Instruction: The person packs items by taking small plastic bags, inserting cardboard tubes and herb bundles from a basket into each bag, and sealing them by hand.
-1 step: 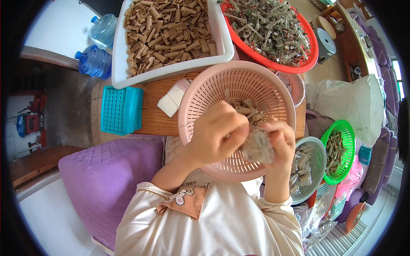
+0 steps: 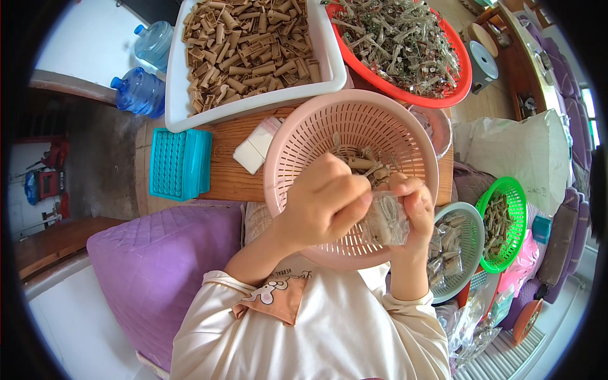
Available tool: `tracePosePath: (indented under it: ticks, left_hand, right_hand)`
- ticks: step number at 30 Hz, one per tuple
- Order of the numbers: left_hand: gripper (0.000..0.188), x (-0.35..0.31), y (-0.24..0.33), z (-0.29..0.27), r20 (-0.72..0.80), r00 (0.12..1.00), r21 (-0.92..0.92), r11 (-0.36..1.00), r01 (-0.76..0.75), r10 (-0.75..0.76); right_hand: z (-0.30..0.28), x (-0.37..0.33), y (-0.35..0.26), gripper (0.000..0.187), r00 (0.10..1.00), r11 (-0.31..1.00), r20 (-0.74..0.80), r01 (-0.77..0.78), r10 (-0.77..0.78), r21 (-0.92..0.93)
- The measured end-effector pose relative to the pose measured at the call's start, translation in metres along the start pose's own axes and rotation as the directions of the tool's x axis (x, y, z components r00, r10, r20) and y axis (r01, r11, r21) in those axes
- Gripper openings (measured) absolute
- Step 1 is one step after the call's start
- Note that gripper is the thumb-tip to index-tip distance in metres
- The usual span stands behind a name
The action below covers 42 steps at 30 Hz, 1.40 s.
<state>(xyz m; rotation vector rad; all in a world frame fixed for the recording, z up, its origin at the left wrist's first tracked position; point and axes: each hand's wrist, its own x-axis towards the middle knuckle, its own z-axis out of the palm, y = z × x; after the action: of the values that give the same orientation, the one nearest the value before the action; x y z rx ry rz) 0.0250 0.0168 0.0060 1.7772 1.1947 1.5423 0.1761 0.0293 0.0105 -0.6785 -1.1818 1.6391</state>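
Over the pink slotted basket [image 2: 351, 101], both my hands hold a small clear plastic bag [image 2: 385, 221] with pale pieces inside. My right hand [image 2: 413, 202] pinches the bag's upper right edge between thumb and fingers. My left hand [image 2: 329, 199] is closed, thumb against the curled fingers, at the bag's upper left edge; part of its grip is hidden. Beyond the bag, a small heap of tan tube-like pieces [image 2: 364, 163] and clear bits lies in the basket.
A white tub [image 2: 253, 101] of tan pieces and a red basin [image 2: 465, 76] of clear pieces stand behind. Left are a teal tray [image 2: 171, 163] and a stack of small bags [image 2: 250, 155]. A grey basket [image 2: 476, 253] and green basket [image 2: 520, 218] sit right.
The bag and my right hand have shifted slightly, and the bag's lower part now hangs flatter and shows more plainly. My left hand has turned a little.
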Motion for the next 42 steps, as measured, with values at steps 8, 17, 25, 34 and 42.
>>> tracePosePath:
  ticks: [8,17,25,34,42]
  left_hand:
    - [0.02,-0.007,-0.016,-0.005,0.189,0.835,0.414,0.729,-0.544,0.516]
    - [0.006,-0.033,-0.075,-0.108,-0.224,0.91,0.612,0.677,0.409,-0.348]
    - [0.025,-0.055,-0.166,-0.096,-0.265,0.853,0.436,0.733,0.522,-0.449]
    - [0.019,-0.029,-0.175,-0.106,-0.225,0.63,0.481,0.477,0.735,-0.743]
    - [0.017,-0.043,-0.136,-0.098,-0.328,0.878,0.444,0.763,0.47,-0.35]
  right_hand:
    - [-0.022,-0.016,0.003,0.029,0.98,0.907,-0.09,-0.129,0.18,0.4]
    - [-0.157,-0.123,-0.037,0.046,0.78,-0.289,-0.561,-0.625,-0.279,-0.725]
    - [-0.048,0.0,-0.005,0.038,0.996,0.153,-0.044,-0.055,0.073,-0.987]
    - [-0.045,0.039,0.047,0.022,0.878,-0.204,0.217,0.328,0.427,-0.922]
    - [-0.056,0.037,0.014,0.026,0.988,0.753,0.028,-0.098,0.154,-0.651]
